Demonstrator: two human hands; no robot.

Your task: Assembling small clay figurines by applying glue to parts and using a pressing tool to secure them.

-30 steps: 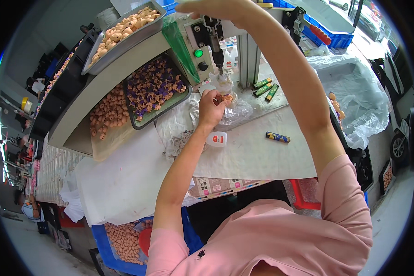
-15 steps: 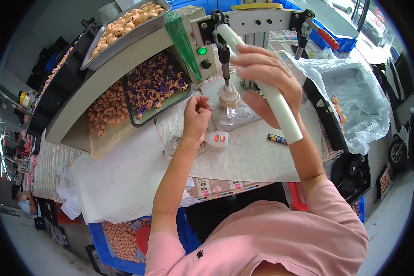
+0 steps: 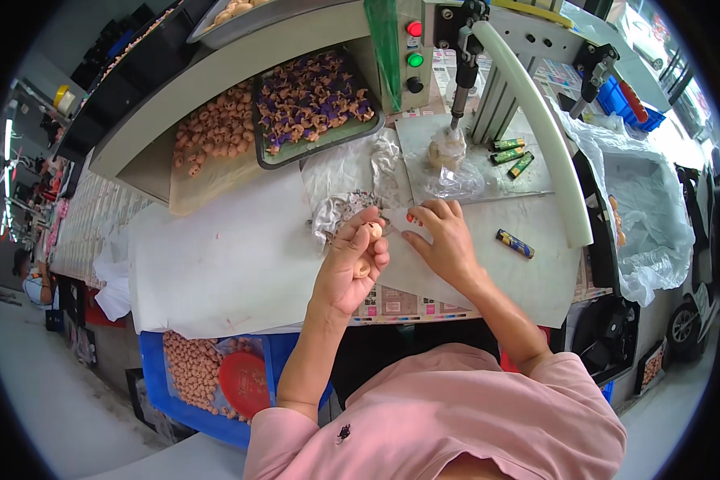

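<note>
Two hands meet over the white-papered desk (image 3: 216,264): the left hand (image 3: 350,268) is curled around small tan pieces (image 3: 370,232), one pinched at its fingertips, while the right hand (image 3: 444,244) rests flat, fingers loose, on a white sheet. Beyond stand a press machine (image 3: 464,56), and a tray of purple pieces (image 3: 312,100).

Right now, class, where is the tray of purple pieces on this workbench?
In the head view, the tray of purple pieces sits at the back of the bench, left of the press machine and right of the heap of tan pieces, beyond both hands.
</note>
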